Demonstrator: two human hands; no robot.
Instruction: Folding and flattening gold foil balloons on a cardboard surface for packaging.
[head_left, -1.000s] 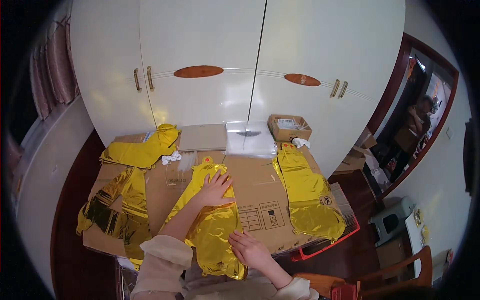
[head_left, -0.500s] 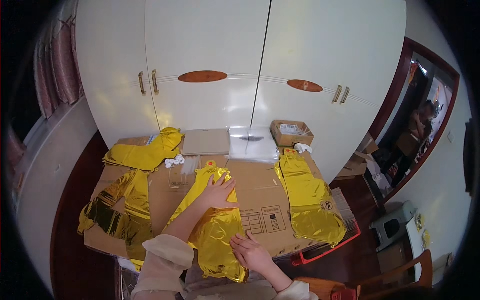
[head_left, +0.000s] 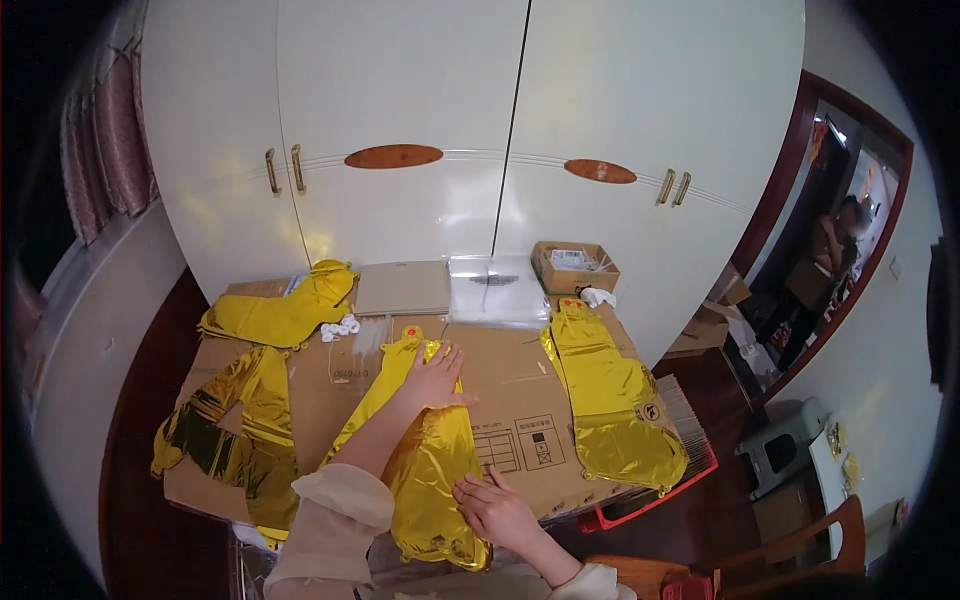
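Gold foil piece (head_left: 430,500) part-hidden by left forearm (head_left: 375,430); hands (head_left: 435,380) (head_left: 497,512) atop, left open, right's grip unclear

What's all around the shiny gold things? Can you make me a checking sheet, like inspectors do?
Surface: brown cardboard, printed in places.
Work things: middle gold foil piece lies under the hands; right gold foil piece lies apart; more gold foil on the left.
Clutter: clear plastic bags, small cardboard box and a white bundle.
Hands: left hand open on the middle piece; right hand at its right edge, grip unclear.
Cables: nothing seen.
Surroundings: white cupboard, pink curtain, grey stool.
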